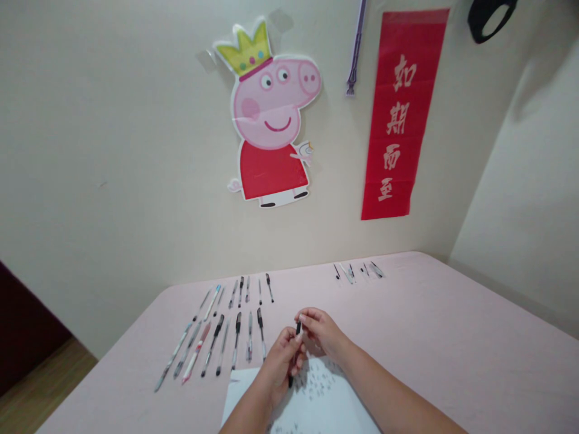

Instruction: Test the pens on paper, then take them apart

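Observation:
In front of me, my left hand (284,357) is wrapped around a dark pen (298,327), whose black lower end sticks out under the fingers. My right hand (322,329) pinches the pen's upper end with thumb and fingertips. Most of the pen's middle is covered by my fingers. Below both hands lies a white sheet of paper (346,407) with many small dark marks on it. Two rows of pens lie left of my hands, among them a black-capped pen (261,328) closest to the left hand and a pink pen (197,352).
Several pen parts (351,271) lie scattered near the back edge of the pink-covered table (434,337). Behind it rises a wall with a cartoon pig cutout (274,169), a red banner (393,163) and a hanging purple strap (356,51).

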A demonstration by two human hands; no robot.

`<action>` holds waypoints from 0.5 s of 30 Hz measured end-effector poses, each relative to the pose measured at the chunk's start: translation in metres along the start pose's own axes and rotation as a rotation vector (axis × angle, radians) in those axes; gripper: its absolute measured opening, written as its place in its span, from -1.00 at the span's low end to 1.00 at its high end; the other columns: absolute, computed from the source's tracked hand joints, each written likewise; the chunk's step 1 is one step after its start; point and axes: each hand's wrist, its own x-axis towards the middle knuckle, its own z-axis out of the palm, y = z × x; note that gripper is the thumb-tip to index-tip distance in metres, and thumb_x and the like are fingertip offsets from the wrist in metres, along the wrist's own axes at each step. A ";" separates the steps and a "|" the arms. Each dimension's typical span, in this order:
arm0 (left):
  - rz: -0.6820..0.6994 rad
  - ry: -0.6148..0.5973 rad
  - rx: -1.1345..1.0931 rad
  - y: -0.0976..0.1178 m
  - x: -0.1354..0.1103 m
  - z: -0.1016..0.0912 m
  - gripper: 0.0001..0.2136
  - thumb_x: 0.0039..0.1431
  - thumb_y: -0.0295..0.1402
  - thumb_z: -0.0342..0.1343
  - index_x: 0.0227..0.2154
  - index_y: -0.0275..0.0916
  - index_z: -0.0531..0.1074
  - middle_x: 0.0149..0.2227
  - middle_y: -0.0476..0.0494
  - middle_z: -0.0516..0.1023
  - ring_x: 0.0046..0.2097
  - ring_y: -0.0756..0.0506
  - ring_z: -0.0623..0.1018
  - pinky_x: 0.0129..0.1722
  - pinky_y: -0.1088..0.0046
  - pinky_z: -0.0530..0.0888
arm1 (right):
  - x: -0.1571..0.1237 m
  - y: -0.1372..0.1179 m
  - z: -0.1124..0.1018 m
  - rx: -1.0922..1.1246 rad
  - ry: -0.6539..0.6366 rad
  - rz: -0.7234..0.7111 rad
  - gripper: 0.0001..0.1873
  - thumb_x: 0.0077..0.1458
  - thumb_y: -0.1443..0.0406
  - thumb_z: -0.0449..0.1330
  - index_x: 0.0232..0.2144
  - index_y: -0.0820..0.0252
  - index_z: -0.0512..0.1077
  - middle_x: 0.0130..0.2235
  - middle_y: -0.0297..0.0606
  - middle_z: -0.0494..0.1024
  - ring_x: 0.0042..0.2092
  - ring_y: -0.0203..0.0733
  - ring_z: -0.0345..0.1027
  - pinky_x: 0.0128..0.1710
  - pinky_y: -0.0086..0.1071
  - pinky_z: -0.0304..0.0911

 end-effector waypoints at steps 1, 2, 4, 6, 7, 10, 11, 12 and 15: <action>-0.009 -0.006 -0.016 0.000 0.000 0.000 -0.65 -0.05 -0.10 0.21 -0.47 -0.25 0.23 -0.53 0.07 0.34 -0.63 0.17 0.22 -0.69 0.65 0.00 | 0.000 0.000 0.000 0.019 0.003 0.004 -0.56 -0.24 0.00 0.30 -0.45 0.25 0.43 -0.68 -0.49 0.24 -0.64 -0.46 0.00 -0.62 -0.52 -0.15; -0.016 -0.010 -0.032 -0.001 0.001 -0.001 -0.66 -0.04 -0.10 0.21 -0.47 -0.26 0.25 -0.52 0.05 0.35 -0.62 0.17 0.24 -0.69 0.65 0.03 | 0.000 0.000 0.000 0.041 0.007 0.010 -0.56 -0.25 0.00 0.31 -0.44 0.24 0.43 -0.68 -0.49 0.24 -0.64 -0.45 0.02 -0.62 -0.52 -0.13; -0.017 -0.016 -0.054 -0.001 0.002 -0.001 -0.65 -0.03 -0.08 0.19 -0.45 -0.30 0.31 -0.51 0.03 0.34 -0.61 0.17 0.24 -0.69 0.64 0.05 | 0.000 0.000 0.000 0.080 0.008 0.026 -0.56 -0.26 0.00 0.32 -0.43 0.23 0.43 -0.67 -0.49 0.26 -0.63 -0.43 0.07 -0.61 -0.52 -0.08; -0.008 -0.018 -0.054 0.000 0.002 -0.001 -0.65 -0.01 -0.08 0.17 -0.42 -0.31 0.33 -0.51 0.03 0.32 -0.62 0.17 0.21 -0.70 0.65 0.03 | 0.000 0.000 -0.001 0.093 0.012 0.032 -0.56 -0.26 0.01 0.32 -0.42 0.23 0.43 -0.66 -0.47 0.29 -0.62 -0.42 0.10 -0.60 -0.52 -0.06; -0.005 -0.021 -0.047 0.000 0.002 -0.001 -0.66 0.00 -0.09 0.16 -0.41 -0.31 0.33 -0.51 0.05 0.31 -0.62 0.18 0.19 -0.70 0.65 0.00 | 0.000 -0.001 -0.001 0.086 0.018 0.026 -0.57 -0.26 0.02 0.32 -0.43 0.23 0.44 -0.65 -0.46 0.30 -0.62 -0.42 0.10 -0.60 -0.52 -0.07; -0.008 -0.032 -0.010 0.001 0.001 0.000 -0.70 0.01 -0.14 0.18 -0.44 -0.27 0.28 -0.53 0.08 0.27 -0.63 0.19 0.15 -0.70 0.66 -0.06 | 0.001 -0.001 0.000 0.054 0.049 -0.006 -0.59 -0.26 0.03 0.32 -0.46 0.24 0.46 -0.64 -0.46 0.29 -0.63 -0.45 0.03 -0.62 -0.52 -0.12; -0.009 -0.035 -0.001 0.001 0.000 0.000 -0.71 0.01 -0.15 0.18 -0.45 -0.26 0.26 -0.53 0.09 0.27 -0.63 0.19 0.14 -0.69 0.66 -0.07 | 0.001 -0.001 0.000 0.048 0.058 -0.015 -0.60 -0.26 0.03 0.32 -0.47 0.24 0.47 -0.64 -0.46 0.29 -0.63 -0.46 0.01 -0.62 -0.52 -0.13; -0.011 -0.037 0.003 0.002 0.000 0.000 -0.71 0.01 -0.16 0.19 -0.45 -0.26 0.25 -0.53 0.10 0.27 -0.63 0.19 0.15 -0.69 0.65 -0.07 | 0.002 -0.001 0.000 0.043 0.064 -0.025 -0.61 -0.25 0.04 0.32 -0.47 0.24 0.47 -0.64 -0.45 0.29 -0.63 -0.46 0.00 -0.63 -0.52 -0.13; -0.029 -0.036 -0.011 0.003 -0.001 0.001 -0.70 -0.01 -0.15 0.20 -0.45 -0.26 0.25 -0.52 0.09 0.29 -0.62 0.18 0.18 -0.69 0.65 -0.03 | 0.003 -0.003 -0.001 0.040 0.084 -0.058 -0.63 -0.23 0.05 0.31 -0.46 0.24 0.49 -0.63 -0.43 0.31 -0.62 -0.45 0.01 -0.62 -0.52 -0.14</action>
